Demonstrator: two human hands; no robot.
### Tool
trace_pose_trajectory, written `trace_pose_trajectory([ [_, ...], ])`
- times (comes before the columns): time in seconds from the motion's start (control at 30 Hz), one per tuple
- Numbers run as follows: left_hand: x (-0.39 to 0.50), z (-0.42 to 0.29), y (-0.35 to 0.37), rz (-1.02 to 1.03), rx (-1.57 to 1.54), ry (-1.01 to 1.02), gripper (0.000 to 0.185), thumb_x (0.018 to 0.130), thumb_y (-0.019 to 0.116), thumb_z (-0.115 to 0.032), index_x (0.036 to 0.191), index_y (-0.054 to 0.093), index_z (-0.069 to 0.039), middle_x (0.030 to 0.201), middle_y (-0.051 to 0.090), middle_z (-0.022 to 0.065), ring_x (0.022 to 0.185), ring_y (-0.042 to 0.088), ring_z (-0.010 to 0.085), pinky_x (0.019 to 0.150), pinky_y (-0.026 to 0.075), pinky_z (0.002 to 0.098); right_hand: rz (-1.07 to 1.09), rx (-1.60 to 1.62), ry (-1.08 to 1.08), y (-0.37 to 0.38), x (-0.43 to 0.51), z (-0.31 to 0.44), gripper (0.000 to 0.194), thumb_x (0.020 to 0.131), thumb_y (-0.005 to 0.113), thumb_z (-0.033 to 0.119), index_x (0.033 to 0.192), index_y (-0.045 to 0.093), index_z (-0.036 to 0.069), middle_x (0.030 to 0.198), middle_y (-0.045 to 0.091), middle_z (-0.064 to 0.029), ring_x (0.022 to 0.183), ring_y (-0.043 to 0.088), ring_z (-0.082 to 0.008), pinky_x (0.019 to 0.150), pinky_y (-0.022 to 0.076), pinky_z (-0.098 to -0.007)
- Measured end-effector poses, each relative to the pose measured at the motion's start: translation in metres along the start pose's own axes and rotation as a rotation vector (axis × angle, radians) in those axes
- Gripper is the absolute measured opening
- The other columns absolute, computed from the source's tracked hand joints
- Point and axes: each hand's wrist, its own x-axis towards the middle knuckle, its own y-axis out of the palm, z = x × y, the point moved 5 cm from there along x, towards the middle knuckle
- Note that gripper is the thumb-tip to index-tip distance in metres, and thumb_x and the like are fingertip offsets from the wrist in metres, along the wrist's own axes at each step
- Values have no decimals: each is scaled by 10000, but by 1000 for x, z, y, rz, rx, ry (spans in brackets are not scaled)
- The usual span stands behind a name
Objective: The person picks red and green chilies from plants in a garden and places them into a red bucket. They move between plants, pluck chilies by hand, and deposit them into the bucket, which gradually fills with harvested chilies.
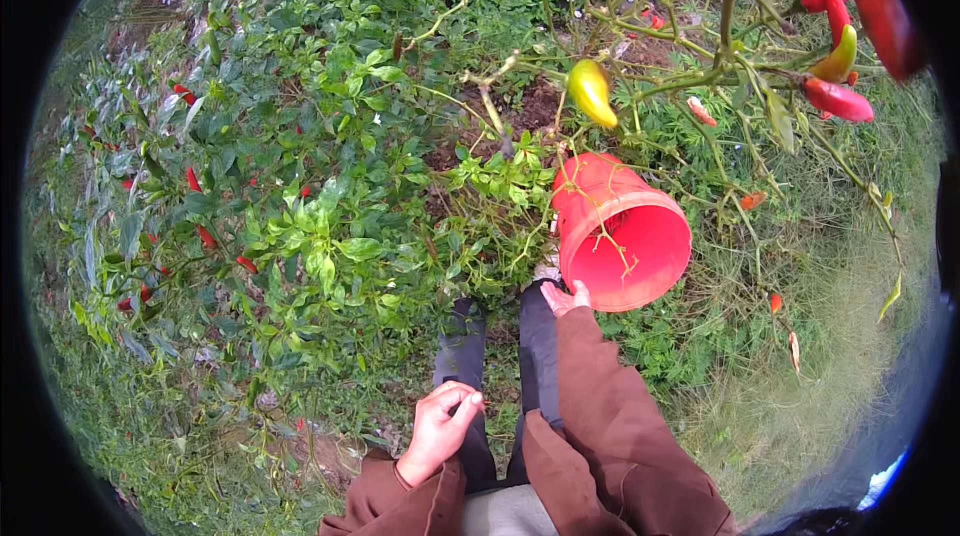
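A red plastic bucket (626,243) tilts on its side among the plants, its mouth facing me; something dark and reddish lies deep inside, too shaded to make out. My right hand (566,299) touches the bucket's lower left rim, palm partly showing, fingers spread. In front of my body, over my legs, my left hand (444,420) is curled with thumb and forefinger close together; a tiny reddish tip shows beside them, and I cannot tell what it is. Thin bare stems of a chili plant hang across the bucket, with a yellow-green chili pepper (592,92) above it.
Red chili peppers (838,99) hang from branches close to the camera at the upper right. Leafy chili plants (330,228) with several red fruits (206,237) fill the left side. Bare brown soil (534,107) shows behind the bucket, and grass (810,401) covers the right.
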Motion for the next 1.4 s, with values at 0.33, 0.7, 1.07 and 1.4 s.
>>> trace_pose_trajectory([
  [0.33, -10, -70, -18, -376, -127, 167, 145, 785, 678, -53, 684, 581, -15, 754, 593, 47, 718, 552, 109, 651, 437, 240, 575, -1586, -92, 111, -207, -39, 325, 918, 482, 295, 1036, 583, 10, 763, 618, -95, 674, 618, -170, 616, 511, -280],
  [0.7, -21, -111, -164, -829, -709, 306, 325, 892, 510, -48, 1202, 465, 38, 1175, 526, 127, 1087, 529, 219, 905, 449, 333, 1557, -1873, -1293, 268, -418, -353, 262, 827, 562, 63, 1085, 589, 26, 951, 610, -138, 821, 627, -264, 699, 506, -302],
  [1.07, -71, -60, -269, -684, -961, 275, 344, 876, 521, -40, 1207, 466, 35, 1148, 543, 142, 1063, 548, 255, 920, 445, 344, 1254, -1829, -800, 265, -332, -399, 202, 738, 631, 6, 940, 628, 11, 907, 634, -83, 821, 600, -170, 740, 473, -277],
  [1.4, -43, -12, -334, -313, -737, 89, 215, 853, 595, -95, 1036, 585, 20, 940, 628, 71, 841, 588, 123, 759, 472, 249, 855, -1398, -636, 200, -376, -370, 238, 838, 635, 78, 1041, 578, -31, 920, 626, -107, 776, 638, -207, 743, 516, -313],
])
